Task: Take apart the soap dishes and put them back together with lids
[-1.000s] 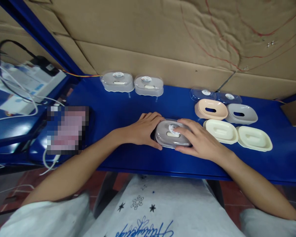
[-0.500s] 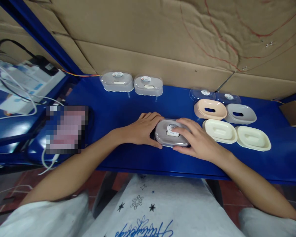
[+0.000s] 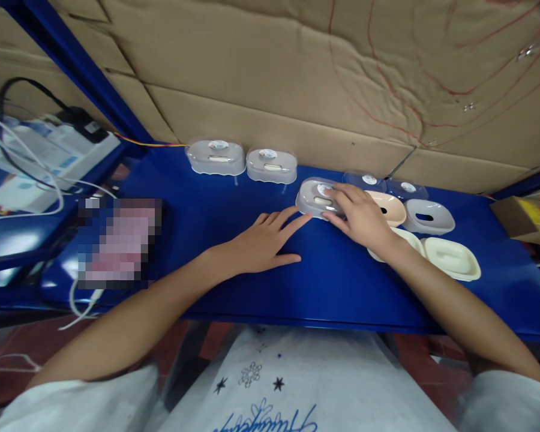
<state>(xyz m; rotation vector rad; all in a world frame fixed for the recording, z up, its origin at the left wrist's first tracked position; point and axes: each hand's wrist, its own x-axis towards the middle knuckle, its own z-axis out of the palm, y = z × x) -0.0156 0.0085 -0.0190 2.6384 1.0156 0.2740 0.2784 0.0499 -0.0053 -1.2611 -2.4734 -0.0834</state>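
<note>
My right hand (image 3: 360,219) grips the right side of a grey soap box (image 3: 309,198) with a clear lid and a round white label. The box stands on the blue table (image 3: 333,282), toward the back. To its lower left, my left hand (image 3: 263,243) is open with fingers spread; its fingertips are close to the box, but I cannot tell if they touch. Two similar grey soap boxes, one at the far left (image 3: 216,159) and one beside it (image 3: 272,167), stand along the cardboard wall.
Right of my right hand lie a peach soap tray (image 3: 396,211), a grey tray (image 3: 432,219) and two cream dishes, one (image 3: 454,259) in full view. Clear lids (image 3: 407,189) lie behind them. A blurred-out device (image 3: 123,240) and cables are at left, a cardboard box (image 3: 517,222) at right.
The grey soap box has moved away from me toward the back with my right hand on it. My left hand has let go of it and spread its fingers.
</note>
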